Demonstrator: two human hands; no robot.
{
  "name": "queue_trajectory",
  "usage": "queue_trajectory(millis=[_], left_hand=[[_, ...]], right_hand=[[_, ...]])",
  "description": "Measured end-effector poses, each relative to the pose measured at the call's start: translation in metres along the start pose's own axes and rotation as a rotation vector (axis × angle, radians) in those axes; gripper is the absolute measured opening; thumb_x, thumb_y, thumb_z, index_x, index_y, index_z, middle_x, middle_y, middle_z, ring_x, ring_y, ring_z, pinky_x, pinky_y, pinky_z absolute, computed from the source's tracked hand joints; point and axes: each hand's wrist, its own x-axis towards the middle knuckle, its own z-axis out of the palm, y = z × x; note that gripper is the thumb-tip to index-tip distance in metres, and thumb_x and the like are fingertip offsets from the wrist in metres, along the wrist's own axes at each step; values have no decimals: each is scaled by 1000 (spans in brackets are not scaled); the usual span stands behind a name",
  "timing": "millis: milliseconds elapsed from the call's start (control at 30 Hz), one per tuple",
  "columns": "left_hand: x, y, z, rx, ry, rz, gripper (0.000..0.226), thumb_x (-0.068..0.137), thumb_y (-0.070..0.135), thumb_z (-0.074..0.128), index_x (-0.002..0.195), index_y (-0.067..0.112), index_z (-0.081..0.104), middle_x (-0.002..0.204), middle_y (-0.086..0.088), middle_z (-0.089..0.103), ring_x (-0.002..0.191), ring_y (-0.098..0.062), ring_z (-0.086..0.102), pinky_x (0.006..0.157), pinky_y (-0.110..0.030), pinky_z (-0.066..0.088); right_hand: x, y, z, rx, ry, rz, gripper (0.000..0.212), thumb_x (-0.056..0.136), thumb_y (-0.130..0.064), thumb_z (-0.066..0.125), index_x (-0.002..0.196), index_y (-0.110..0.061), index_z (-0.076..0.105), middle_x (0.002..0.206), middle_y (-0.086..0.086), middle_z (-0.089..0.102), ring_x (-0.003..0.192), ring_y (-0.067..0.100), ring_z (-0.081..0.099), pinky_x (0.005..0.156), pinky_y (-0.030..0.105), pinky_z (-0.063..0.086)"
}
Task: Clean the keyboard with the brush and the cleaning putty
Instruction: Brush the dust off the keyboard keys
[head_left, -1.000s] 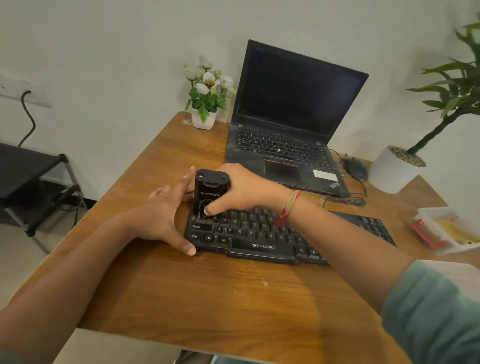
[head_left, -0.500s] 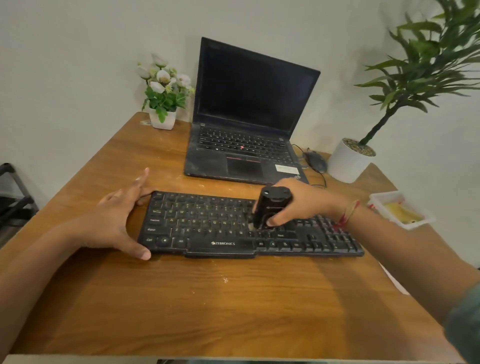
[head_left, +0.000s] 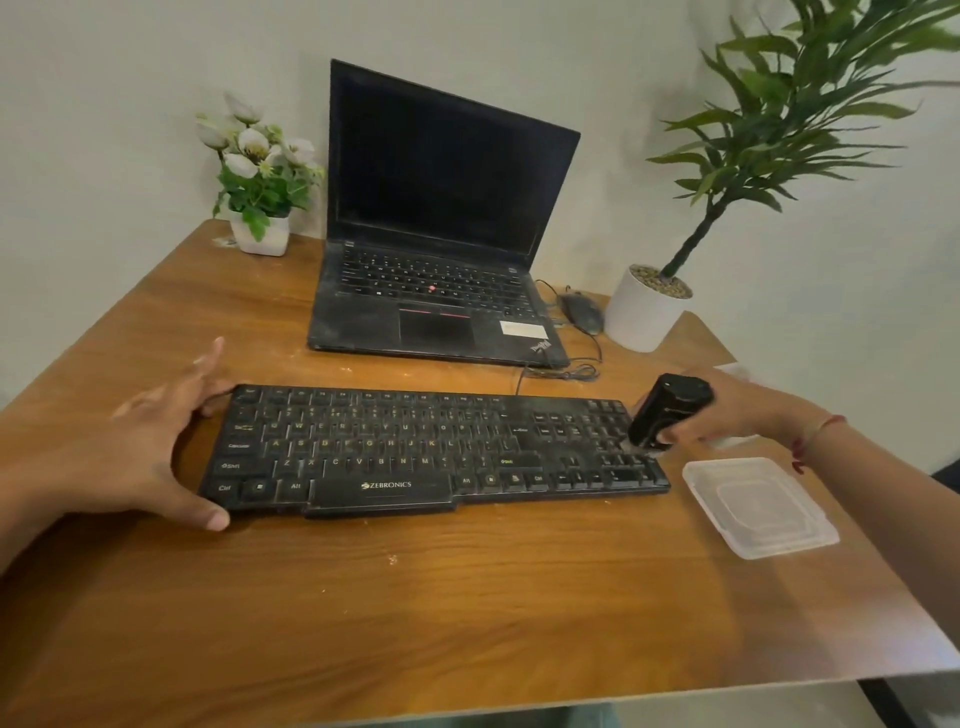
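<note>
A dusty black keyboard (head_left: 415, 447) lies across the middle of the wooden table (head_left: 467, 597). My right hand (head_left: 727, 410) grips a black brush (head_left: 667, 410) whose bristles touch the number pad at the keyboard's right end. My left hand (head_left: 150, 441) braces the keyboard's left end, fingers spread straight, thumb against the front corner. No cleaning putty is visible.
An open black laptop (head_left: 436, 291) stands behind the keyboard, with a mouse (head_left: 582, 312) and cable to its right. A small flower pot (head_left: 260, 234) sits at the back left, a potted plant (head_left: 644, 312) at the back right. A clear plastic lid (head_left: 758, 509) lies right of the keyboard.
My right hand has swept the brush from the keyboard's left end across to the number pad on the right. My left hand has stayed at the left end. The view has shifted right.
</note>
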Motion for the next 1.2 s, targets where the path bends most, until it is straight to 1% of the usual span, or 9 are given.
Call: queue_trajectory(millis=[167,300,367,433,500,733,933,1100,1200], left_hand=[[-3,11,-6,10,-68,-41,155,21,82,75,130,56,-33,142,20,20,137,-5,7,114,-34,6],[-6,18,-8,10,-115,-76,152,23,83,74,125,58,-36,147,23,10,142,-13,5,115,-36,5],[-7,17,-7,13,-115,-74,154,25,82,75,128,56,-37,152,17,14,143,-15,4,117,-40,5],[-7,17,-7,8,-105,-75,155,27,81,75,131,54,-35,153,15,17,143,-18,6,118,-43,7],[-8,18,-8,7,-101,-74,154,27,80,76,131,54,-35,154,13,18,144,-19,7,118,-45,7],[-5,13,-6,43,-30,-9,153,30,85,72,146,39,-17,155,7,19,143,-21,15,116,-50,15],[-8,19,-7,24,-62,13,154,28,88,65,138,41,-32,139,21,16,127,7,9,117,-34,1],[-12,29,-11,-22,-110,-40,150,28,78,71,134,47,-31,143,13,25,111,12,14,109,-24,2],[-12,31,-11,-29,-127,-56,150,27,77,73,132,51,-31,151,12,20,112,13,12,106,-21,2]], right_hand=[[2,4,-18,-145,-21,75,41,58,-26,80,93,-15,61,79,3,71,75,20,68,68,32,57],[-2,-35,-23,-493,62,-13,30,57,-32,80,75,-11,67,70,4,69,73,21,65,69,32,51],[-4,-80,-10,-371,102,-169,30,59,-38,80,79,-19,69,72,-1,70,72,11,66,69,24,51],[-2,-134,14,-74,-7,-400,27,70,-16,82,94,-13,69,83,-1,72,79,8,68,73,18,52],[9,-187,48,88,-80,-564,33,73,-6,78,104,-6,66,93,3,72,87,14,69,78,27,55],[54,-311,152,108,-21,-652,25,67,-16,81,82,-2,67,80,11,71,76,24,67,71,46,55],[65,-309,159,28,-106,-605,29,65,-20,80,85,-5,64,79,9,69,74,25,66,67,44,56],[57,-288,143,5,-148,-555,30,68,-16,80,71,-22,51,69,-9,56,62,7,55,54,21,44],[54,-265,133,12,-178,-506,25,69,-15,80,76,-14,56,72,-2,61,65,14,60,56,24,47]])
